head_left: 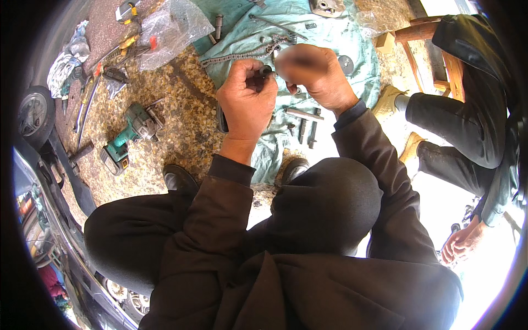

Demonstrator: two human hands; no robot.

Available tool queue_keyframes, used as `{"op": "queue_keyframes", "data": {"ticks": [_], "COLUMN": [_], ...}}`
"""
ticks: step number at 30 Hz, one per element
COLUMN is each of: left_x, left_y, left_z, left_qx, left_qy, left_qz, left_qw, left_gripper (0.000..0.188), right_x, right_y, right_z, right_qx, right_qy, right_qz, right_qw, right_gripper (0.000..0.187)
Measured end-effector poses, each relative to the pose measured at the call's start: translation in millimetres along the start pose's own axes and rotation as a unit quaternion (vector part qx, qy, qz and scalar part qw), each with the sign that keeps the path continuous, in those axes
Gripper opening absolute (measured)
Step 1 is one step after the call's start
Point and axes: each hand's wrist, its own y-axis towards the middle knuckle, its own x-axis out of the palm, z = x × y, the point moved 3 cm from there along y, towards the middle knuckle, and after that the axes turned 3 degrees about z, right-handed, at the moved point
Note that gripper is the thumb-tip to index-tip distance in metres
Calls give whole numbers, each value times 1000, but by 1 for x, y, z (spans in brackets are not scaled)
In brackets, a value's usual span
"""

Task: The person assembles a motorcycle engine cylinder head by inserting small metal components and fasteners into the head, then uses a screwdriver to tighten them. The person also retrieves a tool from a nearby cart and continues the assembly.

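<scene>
My left hand [246, 102] is closed, its fingertips pinching a small dark cylindrical part [266, 71]. Close beside it on the right is my right hand [324, 82], its fingers bent inward but smeared by a blur, so what they hold does not show. Below both hands a green cloth [267, 159] covers the ground. A metal chain [234, 57] lies across it, next to my left hand. Right of my right hand is a dark round disc [346, 65]. Several bolts or pins [303, 131] lie nearer to me. A long thin metal rod [278, 25] lies farther off.
On the speckled ground to the left sit a teal cordless power tool [132, 135], clear plastic bags [173, 36], hand tools [88, 110] and a crumpled rag [69, 60]. A small wheel [34, 115] stands at the left edge. At right another person [456, 124] sits beside wooden furniture [423, 33].
</scene>
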Motion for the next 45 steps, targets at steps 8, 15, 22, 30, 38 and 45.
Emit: {"op": "queue_keyframes", "data": {"ticks": [8, 15, 22, 30, 38, 45], "left_x": [12, 18, 20, 23, 24, 23], "left_y": [-3, -5, -5, -6, -7, -6], "left_z": [11, 9, 10, 8, 2, 2], "left_qx": [-16, -55, -54, -28, -12, 9], "left_qy": [-28, -59, -22, 16, 10, 48], "left_qz": [-22, -14, -19, -4, 1, 10], "left_qw": [999, 997, 998, 999, 1000, 999], "left_gripper": [18, 19, 18, 16, 13, 9], "right_x": [-8, -11, -12, -6, 1, 3], "right_y": [-7, -9, -10, -12, -15, -18], "right_z": [-1, 1, 2, -9, -16, -11], "right_qx": [-10, 1, -19, -214, -278, -293], "right_qy": [0, -18, -79, -301, -406, -410], "right_qz": [-7, 28, 30, 87, 88, 89], "right_qw": [1000, 999, 996, 925, 866, 859], "right_gripper": [15, 14, 11, 7, 8, 11]}}
